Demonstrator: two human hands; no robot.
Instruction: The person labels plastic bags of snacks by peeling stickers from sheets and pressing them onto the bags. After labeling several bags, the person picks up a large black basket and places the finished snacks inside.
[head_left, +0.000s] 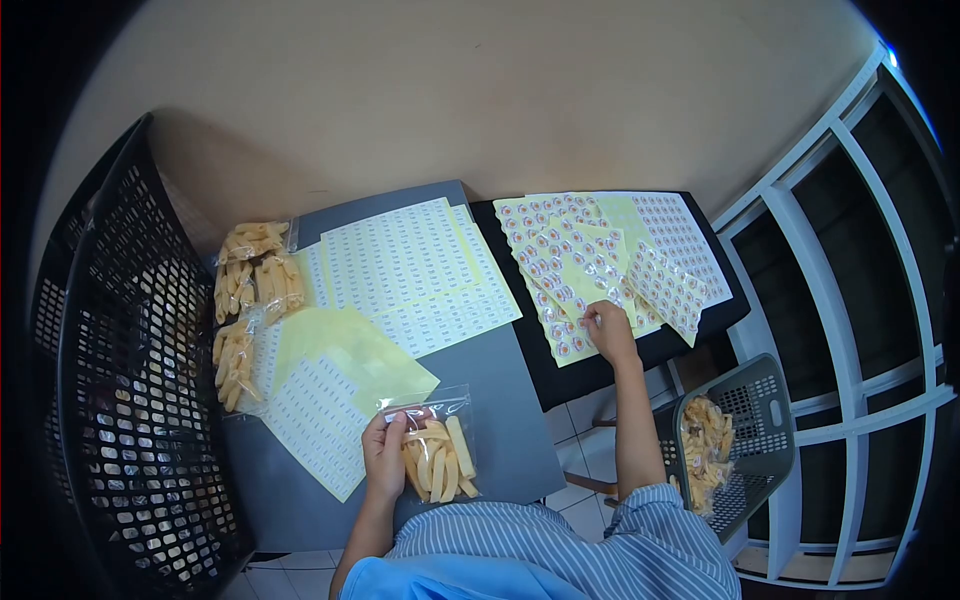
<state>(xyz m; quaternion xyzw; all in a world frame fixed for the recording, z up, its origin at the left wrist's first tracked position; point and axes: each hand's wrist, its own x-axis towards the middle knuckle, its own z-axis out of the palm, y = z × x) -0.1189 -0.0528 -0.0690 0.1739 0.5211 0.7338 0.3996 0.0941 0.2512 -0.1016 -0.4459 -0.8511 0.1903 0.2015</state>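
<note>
In the head view, a clear zip bag (470, 408) of pale sticks (438, 472) is held by the left hand (384, 455) at the bottom centre of the frame, over the near edge of the grey table (490, 375). Its upper left side is gripped by the thumb and fingers; whether it is rested on the table or lifted cannot be told. Right of centre, the fingers of the right hand (610, 330) are drawn close together over the sheets of round stickers (555, 250), which are spread on a black surface (550, 388). Whether a sticker is pinched there cannot be made out.

Sheets of small printed labels (390, 265) are laid across the table at centre left. Filled bags (235, 365) are stacked at its left edge, beside a tall dark basket (140, 300). At lower right, bagged pieces (705, 450) are held in a smaller basket (775, 385).

The step in hand is judged to be the picking of a sticker while the bag is kept ready. For the next move, a fine fingertip pinch and a steady bag seem to be called for.
</note>
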